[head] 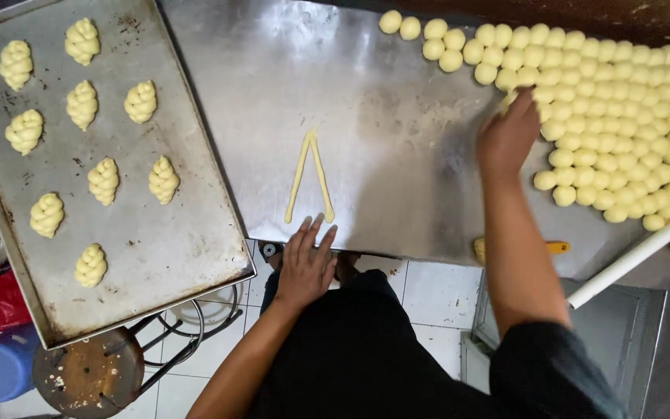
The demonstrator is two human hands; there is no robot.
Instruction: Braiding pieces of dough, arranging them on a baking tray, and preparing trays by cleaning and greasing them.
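The right hand (508,136) reaches into the dough balls (622,116) massed on the steel bench (397,155); its fingertips are hidden among them, so whether they grip a ball cannot be told. The left hand (305,264) lies flat at the bench edge, fingers (312,233) extended and slightly spread, holding nothing. Two dough strips (309,177) forming a narrow V lie just beyond those fingertips. Braided pieces (104,181) occupy the tray (188,233) left of them.

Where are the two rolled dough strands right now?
In the head view, the dough strands lie in a narrow V on the steel table, centre-left, just above the left hand and right of the baking tray.
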